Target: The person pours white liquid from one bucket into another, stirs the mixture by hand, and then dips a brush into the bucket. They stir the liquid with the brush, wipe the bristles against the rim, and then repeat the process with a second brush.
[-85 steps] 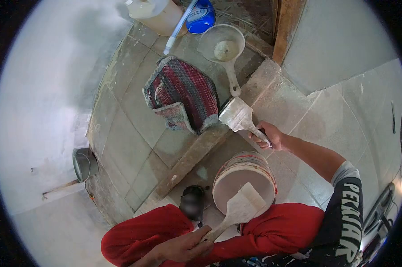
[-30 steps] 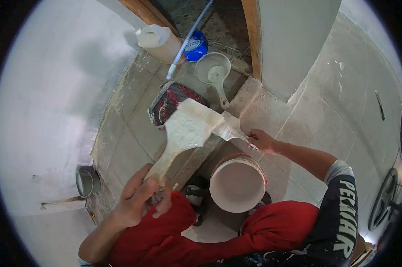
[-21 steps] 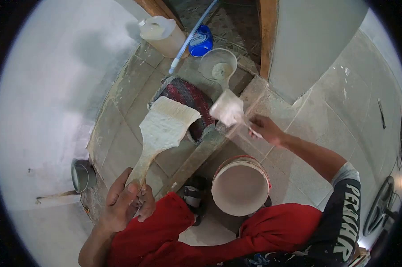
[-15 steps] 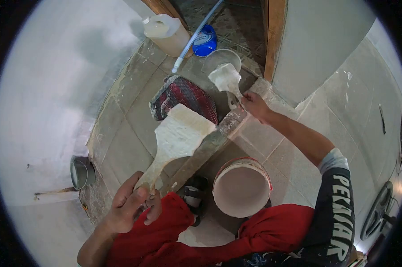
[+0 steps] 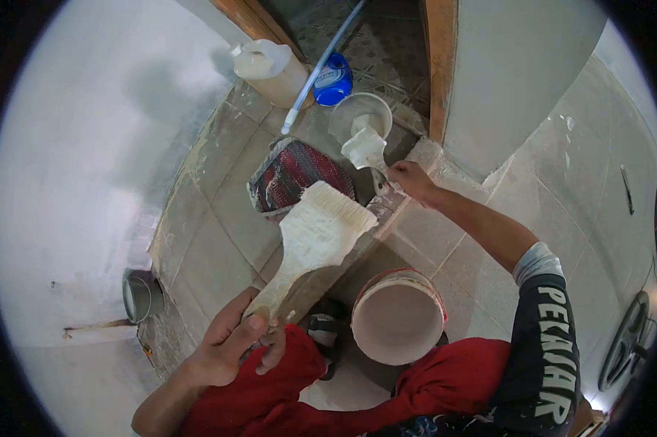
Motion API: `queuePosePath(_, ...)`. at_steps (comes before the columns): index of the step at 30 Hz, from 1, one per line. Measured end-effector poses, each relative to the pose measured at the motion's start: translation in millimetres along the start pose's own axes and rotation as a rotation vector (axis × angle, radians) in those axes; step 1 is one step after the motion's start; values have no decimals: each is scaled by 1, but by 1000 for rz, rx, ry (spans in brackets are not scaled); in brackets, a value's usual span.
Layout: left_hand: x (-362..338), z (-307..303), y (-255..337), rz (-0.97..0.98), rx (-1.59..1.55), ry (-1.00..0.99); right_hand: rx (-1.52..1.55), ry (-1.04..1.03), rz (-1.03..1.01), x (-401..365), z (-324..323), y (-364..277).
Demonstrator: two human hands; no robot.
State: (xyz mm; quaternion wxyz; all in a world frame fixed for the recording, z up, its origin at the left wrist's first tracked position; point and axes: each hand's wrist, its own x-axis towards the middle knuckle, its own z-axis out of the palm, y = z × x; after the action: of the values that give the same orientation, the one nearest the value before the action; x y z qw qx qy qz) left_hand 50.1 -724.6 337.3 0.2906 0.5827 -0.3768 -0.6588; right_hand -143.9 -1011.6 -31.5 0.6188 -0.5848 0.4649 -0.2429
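Note:
My left hand (image 5: 230, 346) is closed round the handle of a wide paintbrush (image 5: 319, 237). Its head is coated white, and the pale bristles point up and to the right. In my right hand (image 5: 413, 182) is a smaller paintbrush (image 5: 365, 149), also white-coated, its tip at the near rim of a translucent tub (image 5: 341, 124). Some whitish stuff shows in that tub. Between my knees stands a round bucket (image 5: 399, 320) with a reddish rim and pale contents. A red and black woven cloth (image 5: 292, 171) lies behind the wide brush, partly hidden by it.
At the back are a large plastic jug (image 5: 274, 76), a blue bottle (image 5: 333, 80) and a light blue pole (image 5: 321, 65) leaning in the doorway. A low step edge (image 5: 321, 280) crosses the tiled floor. A grey pail (image 5: 143, 295) stands by the left wall.
The wide brush has shifted right and slightly down with my left hand. My right hand has moved slightly left and down, and the smaller brush's tip now overlaps the tub's near side.

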Motion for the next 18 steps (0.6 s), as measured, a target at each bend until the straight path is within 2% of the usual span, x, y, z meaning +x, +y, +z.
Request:
queuePosePath(4,11,7,7,32,12,-67,144,2,24,-3,-4,-7)
queuePosePath(6,16,8,8,41,4,-93,119,-115,175,-6,-8,-9)
queuePosePath(10,22,9,10,19,18,-113,50,-31,109,-6,-2,-8)
queuePosePath(12,23,8,11,12,22,-114,-358,95,-22,-6,-2,-8)
queuePosePath(16,24,5,7,9,-3,-81,-457,80,-8,-4,-4,-14)
queuePosePath(18,25,6,6,6,-22,-82,-480,263,-2,-14,-3,-25)
